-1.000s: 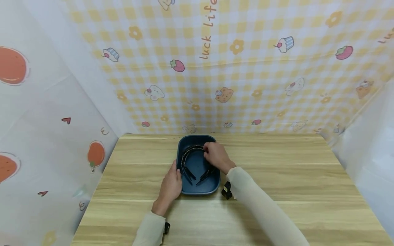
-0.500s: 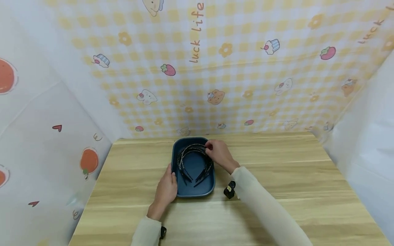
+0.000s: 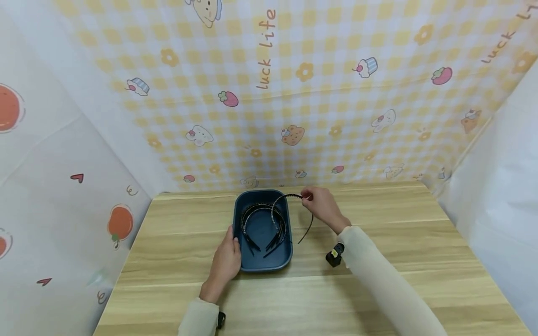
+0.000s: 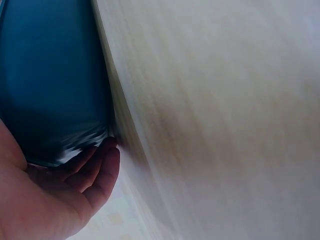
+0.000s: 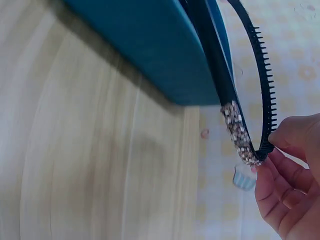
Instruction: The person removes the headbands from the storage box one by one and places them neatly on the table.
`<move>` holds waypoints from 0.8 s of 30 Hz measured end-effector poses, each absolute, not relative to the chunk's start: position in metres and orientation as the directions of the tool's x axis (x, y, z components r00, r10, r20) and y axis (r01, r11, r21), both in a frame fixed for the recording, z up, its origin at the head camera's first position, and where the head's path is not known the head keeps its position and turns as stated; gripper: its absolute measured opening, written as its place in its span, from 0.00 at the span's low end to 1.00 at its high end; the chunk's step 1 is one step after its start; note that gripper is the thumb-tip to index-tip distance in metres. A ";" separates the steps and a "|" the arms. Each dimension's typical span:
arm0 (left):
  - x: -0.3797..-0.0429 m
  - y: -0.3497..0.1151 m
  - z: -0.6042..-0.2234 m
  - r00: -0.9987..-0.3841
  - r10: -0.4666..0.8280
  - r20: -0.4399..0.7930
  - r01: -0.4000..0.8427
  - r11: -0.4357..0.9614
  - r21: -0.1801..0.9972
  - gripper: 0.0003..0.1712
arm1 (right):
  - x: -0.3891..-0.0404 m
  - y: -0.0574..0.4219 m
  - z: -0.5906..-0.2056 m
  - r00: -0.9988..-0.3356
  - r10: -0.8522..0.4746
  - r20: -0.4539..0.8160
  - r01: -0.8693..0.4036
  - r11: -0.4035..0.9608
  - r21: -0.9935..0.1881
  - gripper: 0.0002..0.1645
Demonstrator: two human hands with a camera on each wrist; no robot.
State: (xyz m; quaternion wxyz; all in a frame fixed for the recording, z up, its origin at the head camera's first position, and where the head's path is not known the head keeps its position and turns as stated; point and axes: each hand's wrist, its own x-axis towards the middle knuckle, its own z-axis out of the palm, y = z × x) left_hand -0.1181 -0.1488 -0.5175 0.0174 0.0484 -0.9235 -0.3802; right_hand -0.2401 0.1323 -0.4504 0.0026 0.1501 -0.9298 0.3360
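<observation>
A dark blue rectangular tray (image 3: 261, 269) with rounded corners stands on the table. Inside it lie several thin black headbands (image 3: 248, 239) with glittering trim, overlapping in a loop. My right hand (image 3: 321, 205) pinches one black headband (image 3: 291, 195) near the middle of its arch, beside the tray's right rim. In the right wrist view this headband has small comb teeth inside and sparkling stones outside. One of its arms overlaps the tray, while the other hangs out to the right. My left hand (image 3: 224, 256) holds the tray's left wall, its fingers (image 4: 102, 175) curled against the outside.
The wooden table (image 3: 378, 242) reaches back to a yellow checked cloth (image 3: 248, 121). White cloth (image 3: 63, 154) with fruit prints hangs at the left side. A small black device (image 3: 334, 255) is worn at the right wrist.
My right hand has drawn one headband up and right out of the bunch, partly past the tray's right rim. The left hand stays at the tray. The head view has shifted slightly.
</observation>
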 end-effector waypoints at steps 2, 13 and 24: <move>-0.118 -0.149 -0.518 -0.995 -0.103 -0.009 -0.079 0.708 0.702 0.30 | -0.240 0.140 -0.449 -0.954 -0.281 0.101 -0.281 0.733 -0.619 0.14; -0.118 -0.149 -0.517 -0.996 -0.086 -0.007 -0.067 0.715 0.696 0.29 | -0.246 0.172 -0.458 -0.958 -0.263 0.111 -0.275 0.746 -0.607 0.12; -0.119 -0.149 -0.518 -0.995 -0.094 -0.014 -0.077 0.704 0.706 0.30 | -0.247 0.189 -0.468 -0.962 -0.253 0.102 -0.261 0.748 -0.610 0.09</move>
